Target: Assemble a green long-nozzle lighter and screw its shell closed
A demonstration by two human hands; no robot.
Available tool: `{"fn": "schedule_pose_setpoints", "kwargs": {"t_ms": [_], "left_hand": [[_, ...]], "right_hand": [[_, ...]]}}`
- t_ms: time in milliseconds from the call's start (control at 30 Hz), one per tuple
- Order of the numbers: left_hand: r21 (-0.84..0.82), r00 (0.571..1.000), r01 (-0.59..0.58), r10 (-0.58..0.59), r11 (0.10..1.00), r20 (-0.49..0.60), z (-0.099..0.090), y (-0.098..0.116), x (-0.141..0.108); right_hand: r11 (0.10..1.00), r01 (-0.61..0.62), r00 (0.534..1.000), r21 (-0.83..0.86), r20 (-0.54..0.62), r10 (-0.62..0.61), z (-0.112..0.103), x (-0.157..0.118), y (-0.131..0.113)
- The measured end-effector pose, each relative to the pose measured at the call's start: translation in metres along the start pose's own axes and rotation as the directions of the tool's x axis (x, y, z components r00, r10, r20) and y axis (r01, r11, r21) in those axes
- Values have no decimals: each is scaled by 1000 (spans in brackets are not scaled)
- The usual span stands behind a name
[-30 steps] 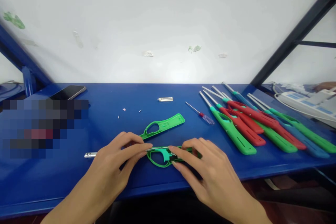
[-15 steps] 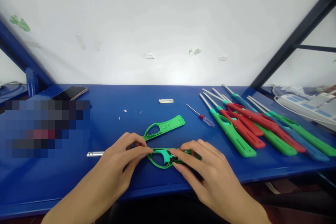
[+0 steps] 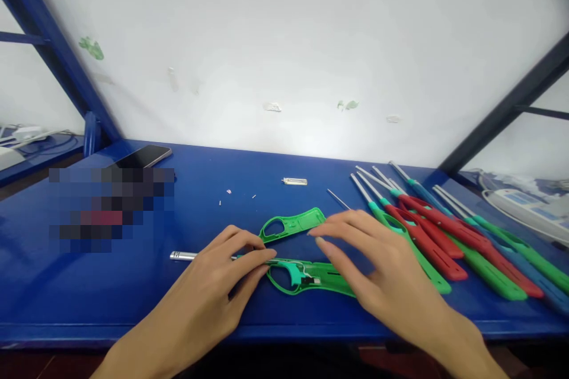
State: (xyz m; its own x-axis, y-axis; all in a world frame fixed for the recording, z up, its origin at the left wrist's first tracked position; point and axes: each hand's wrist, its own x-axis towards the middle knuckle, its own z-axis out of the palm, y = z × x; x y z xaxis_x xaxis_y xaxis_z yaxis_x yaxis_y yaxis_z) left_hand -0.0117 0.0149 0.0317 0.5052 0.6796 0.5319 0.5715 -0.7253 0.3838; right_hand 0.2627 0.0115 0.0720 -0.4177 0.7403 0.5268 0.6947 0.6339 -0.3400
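Note:
My left hand (image 3: 217, 287) is closed on an opened green gas lighter (image 3: 331, 281), pinching it near the neck. The lighter's long metal tube (image 3: 183, 256) sticks out to the left of that hand. Inside the shell lie a teal trigger (image 3: 294, 274), a dark part and a thin pale tube. My right hand (image 3: 377, 272) holds nothing, its thumb and fingers apart, over the lighter's right end. Those fingertips are close to the loose green cover half (image 3: 306, 222); whether they touch it I cannot tell.
A clear fuel tank (image 3: 294, 181) and a few tiny parts (image 3: 229, 192) lie farther back. My right hand partly hides a screwdriver (image 3: 338, 199). Several red, green and blue lighters (image 3: 435, 237) fill the right side. A phone (image 3: 144, 157) rests at the left.
My right hand has let go of the lighter's inner parts and moved up and right, uncovering the shell. My left hand keeps its hold. The camera view has shifted somewhat.

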Motion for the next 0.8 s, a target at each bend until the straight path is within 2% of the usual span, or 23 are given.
{"fn": "schedule_pose_setpoints", "kwargs": {"t_ms": [133,200,333,433,533,600,700,800], "left_hand": [[26,997,14,-12,1000,-70,-4,-1,0],[63,992,30,-22,998,-124,-8,-5,0],[248,976,117,-65,962,-208,-20,-24,-1],[356,966,227,-163,907,-201,-32,-42,3],[417,954,300,-271,858,-128,-45,-60,17],[465,933,335,-358,819,-40,-51,-70,32],[523,881,334,-457,784,122,-57,-80,58],[552,832,312,-503,773,234,-58,-86,80]], "right_hand": [[959,128,970,-252,233,-68,-1,52,16],[896,166,931,-411,366,-4,4,78,31],[859,166,900,-484,430,68,23,117,67],[842,179,881,-509,464,93,36,129,84],[830,208,875,-518,478,80,41,128,86],[825,230,874,-516,482,59,39,124,83],[820,251,878,-515,478,31,27,119,80],[822,245,905,-513,425,-4,9,112,80]]}}
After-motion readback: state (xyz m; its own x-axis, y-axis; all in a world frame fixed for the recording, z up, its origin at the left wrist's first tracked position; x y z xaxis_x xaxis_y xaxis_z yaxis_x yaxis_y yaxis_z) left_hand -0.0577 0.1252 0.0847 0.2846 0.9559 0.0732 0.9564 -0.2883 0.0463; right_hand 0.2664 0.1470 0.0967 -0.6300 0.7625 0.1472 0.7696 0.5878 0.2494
